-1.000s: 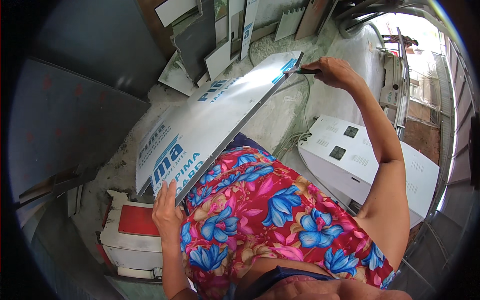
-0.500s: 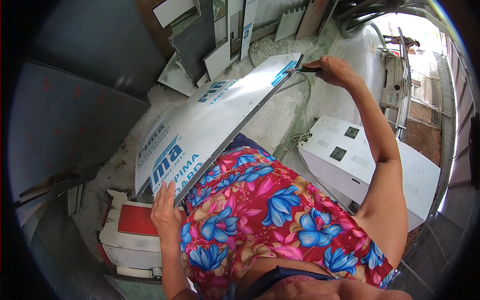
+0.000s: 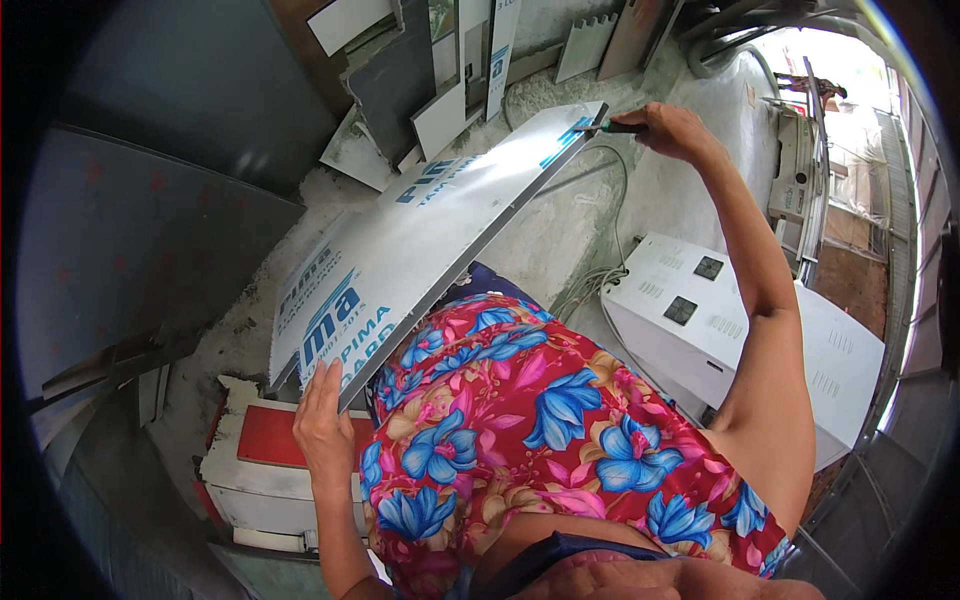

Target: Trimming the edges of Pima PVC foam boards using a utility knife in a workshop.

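Note:
A long white board (image 3: pixel 440 235) with blue print and a dark edge slants across my lap, its far end to the upper right. My left hand (image 3: pixel 325 430) grips its near left corner, fingertips on the printed face; the thumb is hard to make out. My right hand (image 3: pixel 672 130) is closed round the dark handle of a small hand tool (image 3: pixel 622 128) with a thin metal blade. The blade's tip touches or sits just over the board's far right corner; its exact kind is too small to tell.
A white metal cabinet (image 3: pixel 740 340) with vents lies at my right, with a coiled cable (image 3: pixel 590 285) beside it. Board offcuts (image 3: pixel 395 90) lean at the back. Large dark panels (image 3: pixel 150 240) stand on the left. A white box with a red panel (image 3: pixel 272 436) is near my left hand.
The tool's blade has shifted from the board's far edge slightly up and over its printed corner. My left hand has slid a little left along the near corner. The board stays nearly still.

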`<state>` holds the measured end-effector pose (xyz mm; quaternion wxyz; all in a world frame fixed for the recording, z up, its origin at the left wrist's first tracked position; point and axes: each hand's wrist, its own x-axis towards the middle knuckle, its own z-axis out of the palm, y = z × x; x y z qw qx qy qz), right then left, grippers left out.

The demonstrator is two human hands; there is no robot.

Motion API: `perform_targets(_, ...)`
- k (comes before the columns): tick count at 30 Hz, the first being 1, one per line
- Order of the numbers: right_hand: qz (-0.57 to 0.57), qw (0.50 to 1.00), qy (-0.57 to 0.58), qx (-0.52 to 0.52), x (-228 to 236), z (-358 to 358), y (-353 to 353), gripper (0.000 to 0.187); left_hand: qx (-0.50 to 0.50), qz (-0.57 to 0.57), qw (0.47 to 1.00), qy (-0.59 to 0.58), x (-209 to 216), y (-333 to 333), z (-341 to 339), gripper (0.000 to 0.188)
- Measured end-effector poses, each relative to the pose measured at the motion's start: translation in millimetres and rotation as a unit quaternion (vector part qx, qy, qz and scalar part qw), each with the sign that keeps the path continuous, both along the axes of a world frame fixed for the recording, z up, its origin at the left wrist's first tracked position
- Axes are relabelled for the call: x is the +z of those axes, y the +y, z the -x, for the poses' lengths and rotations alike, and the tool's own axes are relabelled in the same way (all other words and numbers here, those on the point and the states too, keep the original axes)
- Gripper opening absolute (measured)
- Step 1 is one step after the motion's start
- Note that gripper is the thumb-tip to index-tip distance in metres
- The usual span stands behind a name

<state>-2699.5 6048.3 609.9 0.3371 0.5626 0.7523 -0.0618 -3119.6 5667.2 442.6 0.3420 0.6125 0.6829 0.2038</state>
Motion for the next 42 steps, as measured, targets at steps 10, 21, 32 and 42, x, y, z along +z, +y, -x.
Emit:
perform_targets(10, -0.001, 0.999, -0.011, 0.035, 13.9, 18.6, 4.9, 0.049, 0.011, 0.0, 1.0, 0.004, 6.0, -6.9, 10.7, 0.069)
perform_targets(21, 0.01, 0.996, -0.069, 0.054, 10.6, 51.1, 5.1, 0.048, 0.024, -0.001, 1.0, -0.002, 1.2, -17.1, 10.3, 0.064)
perform_targets(32, 0.008, 0.998, -0.061, 0.026, 0.9, 17.5, 15.4, 0.049, 0.03, 0.004, 1.0, 0.007, 3.2, -19.4, 9.1, 0.063)
perform_targets(42, -0.084, 0.988, -0.121, 0.04, -10.5, 37.3, -2.4, 0.048, 0.038, 0.004, 0.999, 0.002, 9.1, -44.3, 31.2, 0.067)
